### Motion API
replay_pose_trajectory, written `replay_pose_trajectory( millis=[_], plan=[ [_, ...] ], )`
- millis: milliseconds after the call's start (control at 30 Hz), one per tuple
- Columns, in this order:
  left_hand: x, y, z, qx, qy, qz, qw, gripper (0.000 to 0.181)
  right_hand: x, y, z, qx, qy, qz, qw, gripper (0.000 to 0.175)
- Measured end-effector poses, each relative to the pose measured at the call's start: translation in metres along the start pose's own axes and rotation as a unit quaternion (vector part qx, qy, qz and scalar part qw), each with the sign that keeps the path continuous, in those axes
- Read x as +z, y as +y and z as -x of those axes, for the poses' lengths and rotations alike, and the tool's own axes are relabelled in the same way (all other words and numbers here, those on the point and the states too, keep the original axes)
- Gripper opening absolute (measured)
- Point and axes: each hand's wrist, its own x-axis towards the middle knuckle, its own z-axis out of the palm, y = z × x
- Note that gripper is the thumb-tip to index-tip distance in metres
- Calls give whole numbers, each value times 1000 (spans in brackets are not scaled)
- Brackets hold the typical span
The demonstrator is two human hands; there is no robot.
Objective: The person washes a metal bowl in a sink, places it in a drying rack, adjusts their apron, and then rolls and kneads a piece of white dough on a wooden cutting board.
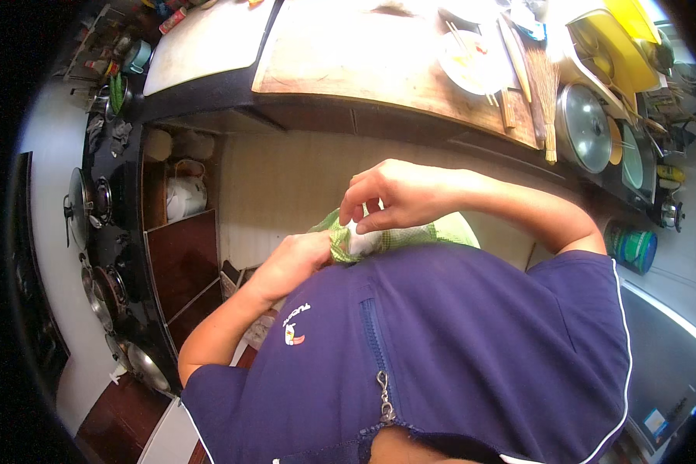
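In front of my waist is a green-and-white checked cloth (409, 236), perhaps an apron, with a white patch (364, 240) showing at its bunched edge. My left hand (307, 253) grips that bunched edge, its fingertips hidden in the folds. Just above and to the right, my right hand (395, 194) hovers over the white patch with bent fingers. Its thumb and forefinger come close to the cloth, but whether they pinch it is unclear. My dark blue zipped shirt (441, 325) hides the lower part of the cloth.
A counter ahead carries a wooden board (348, 58), a white plate (470, 61) with chopsticks, a straw brush (548, 104) and a lidded pot (584, 127). To the left, a black stove counter (130, 226) holds several pans. A green bucket (635, 249) stands at right.
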Motion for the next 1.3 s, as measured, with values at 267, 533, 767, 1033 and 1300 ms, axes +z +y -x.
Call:
replay_pose_trajectory(
  millis=[267, 533, 767, 1033, 1300],
  plan=[
    [-34, -29, -4, -64, 9, 207, 976, 24, 8, 27, -14, -93, -92, 3, 991, 19],
    [-26, -24, -42, -41, 102, 272, 956, 26, -38, 53, 22, 162, 141, -120, 969, 24],
    [-37, -77, -91, -115, 245, 296, 916, 20, -41, 170, 110, 307, 622, 114, 711, 22],
    [-9, -45, -294, -99, 142, 415, 893, 48, -71, 231, 130, 396, 572, 217, 685, 55],
    [35, -73, -409, -147, 139, 463, 863, 43, -88, 250, 138, 344, 567, 122, 739, 28]
  ],
)
